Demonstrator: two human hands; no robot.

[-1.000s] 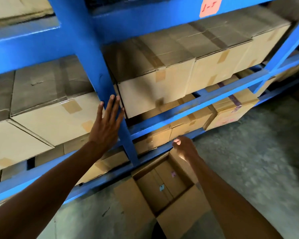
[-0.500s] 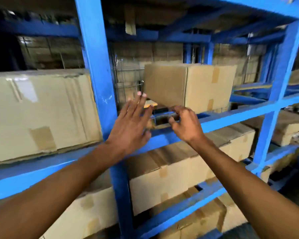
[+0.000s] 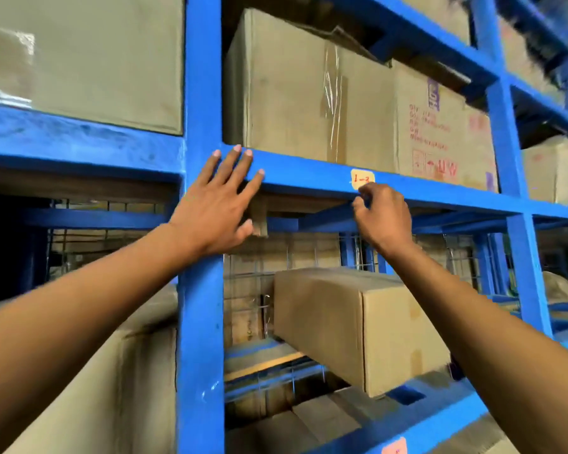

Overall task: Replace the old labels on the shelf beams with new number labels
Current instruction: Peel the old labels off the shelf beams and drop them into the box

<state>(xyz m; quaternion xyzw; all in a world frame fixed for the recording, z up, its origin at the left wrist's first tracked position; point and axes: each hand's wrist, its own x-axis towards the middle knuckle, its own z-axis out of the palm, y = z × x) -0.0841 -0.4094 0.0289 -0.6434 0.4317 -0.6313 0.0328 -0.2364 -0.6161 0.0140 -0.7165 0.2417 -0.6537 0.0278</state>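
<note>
A small pale label (image 3: 362, 179) with red handwriting reading "1-3" is stuck on the front of a blue shelf beam (image 3: 309, 175). My right hand (image 3: 382, 214) is raised to the label's lower edge, fingers curled, fingertips touching or pinching its bottom; the exact grip is hidden by the fingers. My left hand (image 3: 218, 204) lies flat with fingers spread on the same beam, next to the blue upright post (image 3: 200, 290). Another pinkish label (image 3: 394, 447) shows on a lower beam at the bottom edge.
Taped cardboard boxes (image 3: 309, 93) fill the shelf above the beam, one with red print (image 3: 440, 132). A single box (image 3: 358, 326) sits on the shelf below, over wire mesh. More boxes stand at left (image 3: 79, 54), and a second upright (image 3: 505, 158) rises at right.
The view has swung up from the floor box and low shelves to a higher beam. Both hands rose with it; the right hand now reaches the "1-3" label, the left presses the beam.
</note>
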